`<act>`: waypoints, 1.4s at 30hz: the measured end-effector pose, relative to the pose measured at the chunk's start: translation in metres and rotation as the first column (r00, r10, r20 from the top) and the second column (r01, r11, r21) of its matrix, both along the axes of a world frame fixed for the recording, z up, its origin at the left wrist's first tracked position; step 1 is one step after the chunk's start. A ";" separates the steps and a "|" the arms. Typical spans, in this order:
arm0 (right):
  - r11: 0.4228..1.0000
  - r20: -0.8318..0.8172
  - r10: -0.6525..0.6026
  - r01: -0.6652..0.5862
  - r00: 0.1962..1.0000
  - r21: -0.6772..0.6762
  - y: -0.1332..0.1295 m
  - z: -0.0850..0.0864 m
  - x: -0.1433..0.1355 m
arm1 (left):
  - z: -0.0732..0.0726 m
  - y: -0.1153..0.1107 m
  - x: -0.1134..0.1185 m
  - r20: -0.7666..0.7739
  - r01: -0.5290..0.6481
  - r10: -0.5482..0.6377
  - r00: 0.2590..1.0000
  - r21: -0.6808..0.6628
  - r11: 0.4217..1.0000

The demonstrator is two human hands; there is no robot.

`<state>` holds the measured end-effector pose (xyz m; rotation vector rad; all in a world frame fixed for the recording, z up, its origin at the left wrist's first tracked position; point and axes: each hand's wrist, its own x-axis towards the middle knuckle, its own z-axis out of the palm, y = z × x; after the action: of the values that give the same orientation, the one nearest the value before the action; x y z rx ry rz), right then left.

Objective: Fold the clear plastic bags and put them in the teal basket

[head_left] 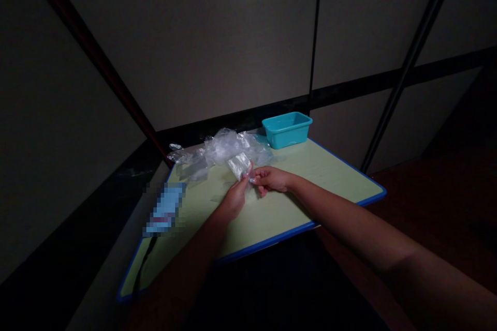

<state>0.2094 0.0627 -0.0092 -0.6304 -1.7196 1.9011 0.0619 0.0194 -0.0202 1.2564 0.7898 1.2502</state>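
Observation:
Over the middle of a pale green table (287, 212) with a blue edge, my two hands meet at a clear plastic bag (238, 164). My left hand (235, 197) is closed on the bag's near end, thumb on top. From the right, my right hand (272, 179) pinches at the same end, its fingertips touching those of my left hand. The bag looks flat and folded, and points away from me. Just beyond it lies a loose heap of crumpled clear plastic bags (223, 146).
A turquoise plastic basket (288, 138) stands at the back right of the table. On the left edge lies a blurred light blue object (166, 208), with a dark cord below it. Panelled walls rise behind and to the left.

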 end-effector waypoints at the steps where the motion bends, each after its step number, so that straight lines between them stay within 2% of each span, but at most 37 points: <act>1: 1.000 0.010 -0.002 0.002 1.000 0.012 0.000 0.000 0.000 | 0.001 -0.001 0.001 -0.001 0.001 -0.001 1.000 -0.015 1.000; 5: 0.999 0.050 -0.019 0.017 0.999 0.040 -0.001 0.001 -0.001 | 0.014 -0.010 0.006 -0.032 -0.022 0.020 0.999 -0.083 0.996; 8: 0.999 0.065 -0.023 0.020 0.998 0.044 -0.002 0.002 -0.001 | 0.025 -0.013 0.005 0.000 -0.051 0.051 0.999 -0.122 0.991; 13: 0.998 0.059 -0.023 0.020 0.998 0.054 -0.004 0.005 -0.001 | 0.037 -0.011 -0.008 0.121 -0.101 0.124 0.985 -0.181 0.978; 17: 0.998 0.070 -0.011 0.006 0.997 0.067 -0.004 0.005 -0.001 | 0.042 -0.008 -0.024 0.130 -0.170 0.201 0.971 -0.219 0.961; 21: 0.994 0.106 -0.001 -0.011 0.994 0.112 -0.003 0.005 -0.002 | 0.044 -0.005 -0.037 0.046 -0.210 0.231 0.972 -0.274 0.938; 26: 0.992 0.129 -0.001 -0.015 0.992 0.127 -0.003 0.005 -0.002 | 0.042 -0.004 -0.045 -0.049 -0.236 0.231 0.972 -0.247 0.940; 30: 0.991 0.147 0.000 -0.020 0.989 0.135 -0.003 0.005 -0.002 | 0.043 -0.006 -0.046 -0.142 -0.295 0.265 0.954 -0.259 0.920; 36: 0.990 0.136 -0.013 -0.006 0.991 0.139 -0.003 0.004 -0.002 | 0.045 -0.007 -0.046 -0.157 -0.349 0.318 0.935 -0.258 0.901; 39: 0.995 0.097 -0.022 0.011 0.995 0.103 -0.003 0.004 -0.002 | 0.043 -0.006 -0.047 -0.134 -0.324 0.301 0.944 -0.227 0.918; 42: 0.999 0.056 -0.029 0.026 0.998 0.047 -0.003 0.005 -0.001 | 0.041 -0.006 -0.046 -0.107 -0.248 0.231 0.967 -0.185 0.951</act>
<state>0.2084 0.0602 -0.0042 -0.6926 -1.7755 1.8359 0.0156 0.0131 0.0207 1.0803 1.1270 1.2818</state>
